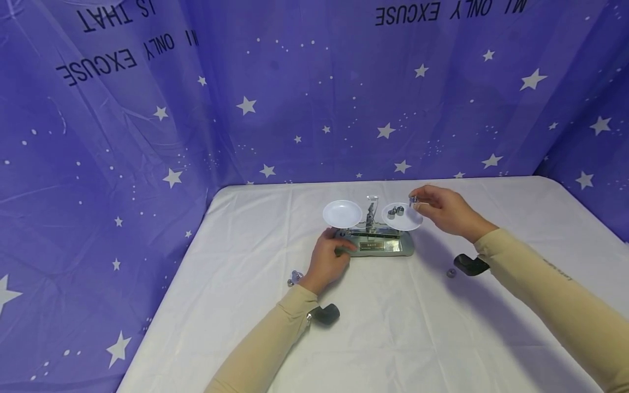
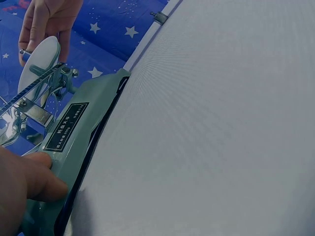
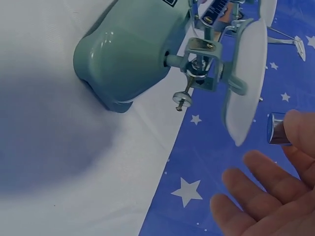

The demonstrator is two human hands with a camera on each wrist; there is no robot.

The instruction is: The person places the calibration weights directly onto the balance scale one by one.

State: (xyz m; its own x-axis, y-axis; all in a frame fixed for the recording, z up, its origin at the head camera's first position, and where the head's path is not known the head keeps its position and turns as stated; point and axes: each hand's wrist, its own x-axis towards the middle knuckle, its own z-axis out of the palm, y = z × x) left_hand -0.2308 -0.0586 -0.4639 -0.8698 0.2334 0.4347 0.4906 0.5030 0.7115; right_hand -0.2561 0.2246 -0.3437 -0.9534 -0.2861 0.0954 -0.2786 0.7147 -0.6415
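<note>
A green-based balance scale (image 1: 385, 248) stands on the table with two white pans. My left hand (image 1: 328, 262) holds the left end of its base, the thumb and a finger (image 2: 47, 184) lying on the green surface below the label. Between the thumb and fingertips of my right hand (image 1: 449, 213) is a shiny metal weight (image 3: 278, 129), held just above the outer edge of the right pan (image 1: 408, 222). The other right-hand fingers (image 3: 268, 172) are spread. Several metal weights (image 1: 400, 210) sit together in the right pan. Nothing lies in the left pan (image 1: 342, 213).
Small metal weights (image 1: 295, 277) rest on the white-covered table (image 1: 393, 338) left of my left wrist. Another weight (image 1: 451, 273) stands near the right wrist's black camera mount (image 1: 470, 265). A purple star-printed curtain (image 1: 314, 98) borders the table behind.
</note>
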